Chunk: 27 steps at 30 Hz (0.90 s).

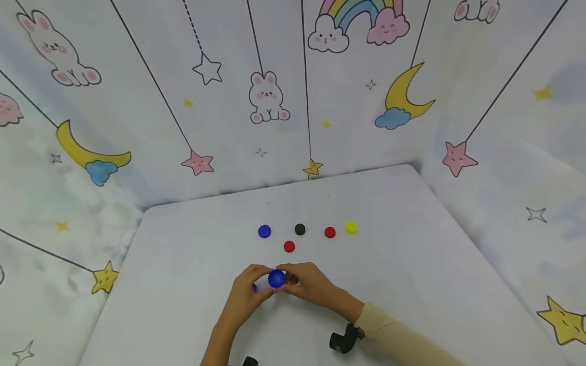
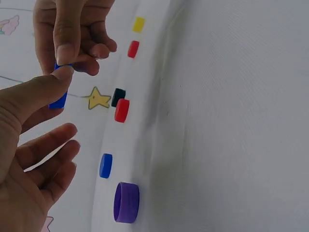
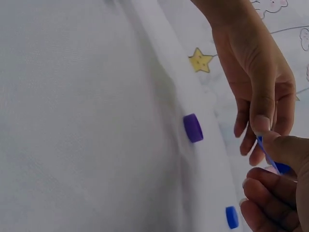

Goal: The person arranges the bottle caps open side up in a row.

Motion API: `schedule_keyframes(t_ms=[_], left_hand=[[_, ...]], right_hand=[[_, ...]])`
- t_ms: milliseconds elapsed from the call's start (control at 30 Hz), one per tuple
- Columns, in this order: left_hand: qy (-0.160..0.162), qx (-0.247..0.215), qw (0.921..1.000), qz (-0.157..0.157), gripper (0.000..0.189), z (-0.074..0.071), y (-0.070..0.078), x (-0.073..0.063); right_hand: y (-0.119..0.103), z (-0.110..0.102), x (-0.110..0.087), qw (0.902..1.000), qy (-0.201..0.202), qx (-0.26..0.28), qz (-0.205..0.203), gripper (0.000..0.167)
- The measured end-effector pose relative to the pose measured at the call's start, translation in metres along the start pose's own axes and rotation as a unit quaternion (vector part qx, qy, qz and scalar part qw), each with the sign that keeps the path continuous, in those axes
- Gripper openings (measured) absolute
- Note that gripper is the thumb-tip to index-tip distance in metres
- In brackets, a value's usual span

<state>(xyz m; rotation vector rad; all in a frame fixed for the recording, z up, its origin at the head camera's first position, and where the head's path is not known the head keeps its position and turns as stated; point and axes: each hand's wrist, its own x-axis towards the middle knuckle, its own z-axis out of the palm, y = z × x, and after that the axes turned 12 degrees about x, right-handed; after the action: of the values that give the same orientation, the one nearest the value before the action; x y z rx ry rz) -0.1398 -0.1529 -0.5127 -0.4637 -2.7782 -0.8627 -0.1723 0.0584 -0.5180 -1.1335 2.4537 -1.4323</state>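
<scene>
Both hands hold a blue bottle cap (image 1: 276, 278) between them above the white table, its hollow side facing up in the head view. My left hand (image 1: 242, 295) pinches its left side with thumb and a fingertip, while its other fingers spread loosely. On the right side, my right hand (image 1: 313, 285) pinches the same cap, and its remaining fingers are curled. A purple cap (image 2: 128, 203) lies on the table; in the head view the left hand mostly hides it. The left wrist view shows both thumbs meeting at the held cap.
Farther back on the table (image 1: 183, 264) lie a blue cap (image 1: 264, 231), a black cap (image 1: 299, 229), a red cap (image 1: 289, 246), another red cap (image 1: 330, 232) and a yellow cap (image 1: 351, 227). Cartoon-printed cloth (image 1: 229, 127) stands behind the table's back edge.
</scene>
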Motion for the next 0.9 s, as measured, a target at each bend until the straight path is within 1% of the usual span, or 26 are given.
schedule_keyframes(t_ms=[133, 233, 400, 533, 733, 900], left_hand=[[0.002, 0.042, 0.9991, -0.012, 0.038, -0.001, -0.009, -0.007], [-0.011, 0.057, 0.9982, -0.017, 0.038, -0.002, -0.017, -0.009], [-0.033, 0.076, 0.9965, -0.012, 0.037, -0.003, -0.030, -0.007], [-0.045, 0.105, 0.9934, -0.010, 0.036, -0.004, -0.037, -0.007], [-0.039, 0.140, 0.9893, -0.012, 0.035, -0.004, -0.045, -0.008], [-0.037, 0.145, 0.9883, -0.028, 0.035, -0.005, -0.051, -0.012]], right_hand=[[0.005, 0.017, 0.005, 0.9987, 0.009, -0.049, 0.011, 0.042], [0.008, 0.026, 0.009, 0.9970, 0.004, -0.073, 0.027, 0.041], [0.012, 0.038, 0.017, 0.9951, -0.007, -0.087, 0.048, 0.040], [0.010, 0.045, 0.023, 0.9934, -0.014, -0.097, 0.060, 0.039], [0.011, 0.055, 0.032, 0.9878, -0.017, -0.137, 0.073, 0.040], [0.010, 0.061, 0.037, 0.9870, -0.022, -0.135, 0.084, 0.040]])
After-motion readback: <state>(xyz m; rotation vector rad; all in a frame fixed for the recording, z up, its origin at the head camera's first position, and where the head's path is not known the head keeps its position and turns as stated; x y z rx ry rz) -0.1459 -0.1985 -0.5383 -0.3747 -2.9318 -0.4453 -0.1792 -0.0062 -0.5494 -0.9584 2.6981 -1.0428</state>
